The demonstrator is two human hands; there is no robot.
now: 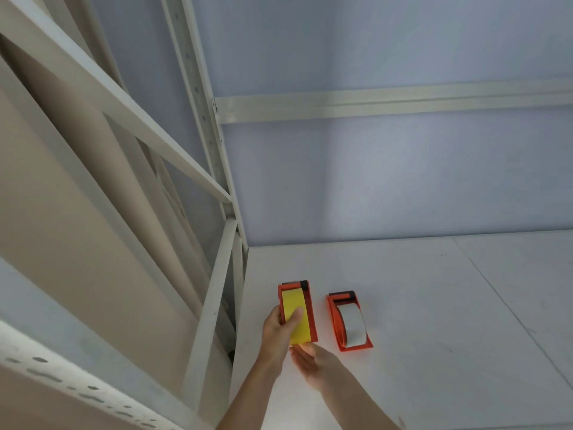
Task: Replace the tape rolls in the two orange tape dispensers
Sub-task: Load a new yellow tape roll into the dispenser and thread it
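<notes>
Two orange dispensers sit on the white shelf [434, 305], near its left edge beside the rack upright [210, 305]. The left dispenser [311, 308] carries a yellow roll [296, 308]; the right dispenser [336, 324], just beside it but apart, carries a white roll [353, 328] and is untouched. The left hand [279, 330] is wrapped around the left dispenser's left side, thumb pressed on the yellow roll, so it is closed on roll and frame together. The right hand [313, 360] lies open, palm up, at the near end of that dispenser, fingers at the roll's lower edge; whether they touch it I cannot tell. The step in hand looks like freeing the yellow roll. To do it well, the left hand should pin the frame by its side wall rather than press on the roll, leaving the roll free to move. The right hand should hook under the near edge and lift evenly, keeping clear of the black cutter bar [302, 285] at the far end.
</notes>
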